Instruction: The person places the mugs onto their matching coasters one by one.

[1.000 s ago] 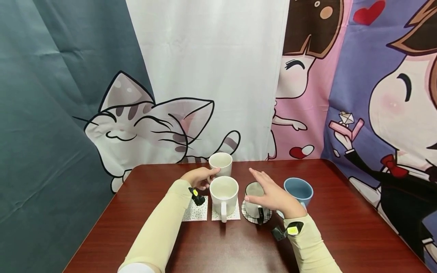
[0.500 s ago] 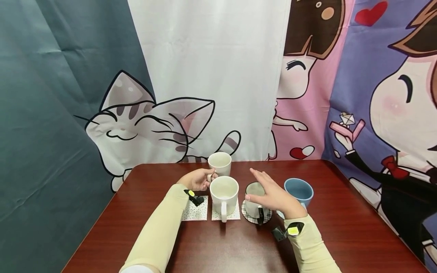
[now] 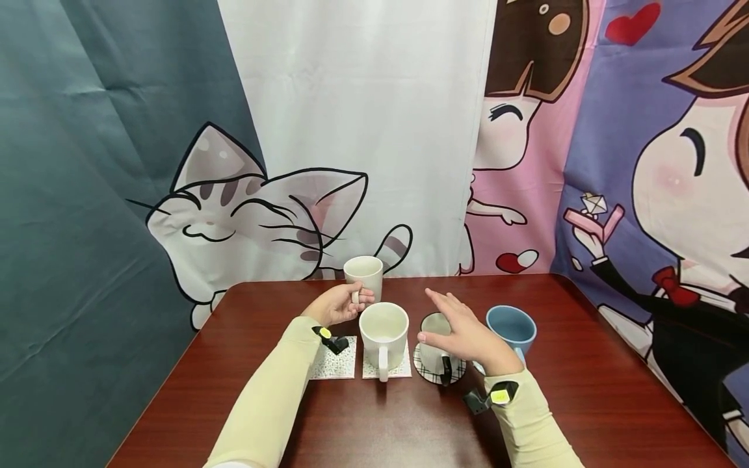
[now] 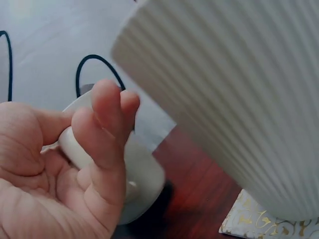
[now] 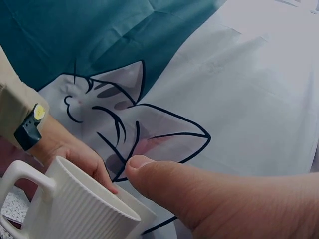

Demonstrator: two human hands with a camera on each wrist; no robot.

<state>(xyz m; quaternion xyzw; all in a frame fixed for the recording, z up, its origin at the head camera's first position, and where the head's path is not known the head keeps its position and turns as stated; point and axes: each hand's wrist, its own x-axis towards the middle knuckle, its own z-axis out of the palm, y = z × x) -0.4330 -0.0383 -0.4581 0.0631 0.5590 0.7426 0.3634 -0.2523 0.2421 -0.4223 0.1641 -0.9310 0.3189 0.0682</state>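
At the back of the table, my left hand [image 3: 339,304] grips the handle of a plain white mug [image 3: 366,272]. In the left wrist view its fingers [image 4: 102,134] curl round that handle, and the mug's pale body [image 4: 147,174] shows behind them. A ribbed white mug [image 3: 383,328] stands close by, handle toward me, on a square speckled coaster [image 3: 402,370]. My right hand [image 3: 468,335] is held with straight fingers over a mug with a black handle [image 3: 433,361], which it partly covers. Its thumb [image 5: 169,184] shows in the right wrist view.
A second speckled coaster [image 3: 339,364] lies under the left forearm. The black-handled mug stands on a round plaid coaster [image 3: 458,372]. A blue mug [image 3: 512,325] is at the right, partly behind the right wrist. A cartoon curtain [image 3: 374,130] hangs behind the reddish-brown table [image 3: 374,429].
My left hand has taken the back mug by its handle, and that mug has shifted left and slightly farther back. The right hand has stayed almost still.
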